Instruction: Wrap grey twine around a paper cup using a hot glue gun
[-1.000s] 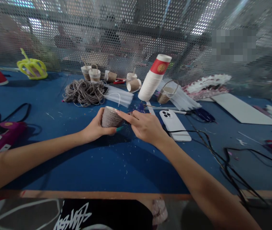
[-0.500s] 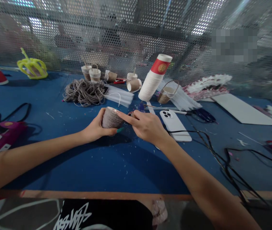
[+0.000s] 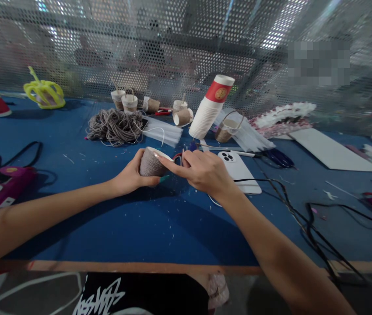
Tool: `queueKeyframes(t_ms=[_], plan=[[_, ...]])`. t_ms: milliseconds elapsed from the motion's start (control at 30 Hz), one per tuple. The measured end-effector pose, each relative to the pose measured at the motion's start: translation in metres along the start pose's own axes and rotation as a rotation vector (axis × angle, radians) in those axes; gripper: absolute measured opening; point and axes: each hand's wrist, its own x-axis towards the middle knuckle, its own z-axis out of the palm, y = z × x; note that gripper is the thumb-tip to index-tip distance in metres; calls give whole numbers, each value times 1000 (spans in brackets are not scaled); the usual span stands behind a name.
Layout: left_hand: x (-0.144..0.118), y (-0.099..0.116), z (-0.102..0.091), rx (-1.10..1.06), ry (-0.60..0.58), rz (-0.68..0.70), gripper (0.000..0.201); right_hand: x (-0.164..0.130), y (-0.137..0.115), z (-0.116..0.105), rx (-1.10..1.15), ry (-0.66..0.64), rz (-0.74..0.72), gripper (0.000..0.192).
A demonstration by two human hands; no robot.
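My left hand (image 3: 130,177) grips a small paper cup wrapped in grey-brown twine (image 3: 150,162), tilted on its side just above the blue table (image 3: 114,227). My right hand (image 3: 202,173) rests beside the cup with its index finger stretched onto the cup's rim; the other fingers are curled. A white phone (image 3: 238,168) lies face down right behind my right hand. A loose bundle of grey twine (image 3: 115,127) lies farther back on the left.
A leaning stack of white paper cups with a red band (image 3: 210,107) stands behind, with several small wrapped cups (image 3: 130,103) near the perforated screen. Black cables (image 3: 304,214) run across the right. Pink glue guns (image 3: 5,188) sit at both table ends. A yellow crown (image 3: 43,92) is far left.
My right hand has shifted slightly up and toward the cup, its index finger now on the rim. The left hand and cup stay nearly still.
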Motion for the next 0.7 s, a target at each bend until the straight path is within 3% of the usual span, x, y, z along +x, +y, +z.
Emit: queueKeyframes(t_ms=[267,500,700], plan=[[0,0,0,-14,-32,5,64,-3,1,9,112,37,39,72],[-1,2,2,-2,-11,29,66,-2,-7,9,417,-77,115,65],[-1,-1,1,82,20,78,65,-1,-7,4,456,-140,96,71]])
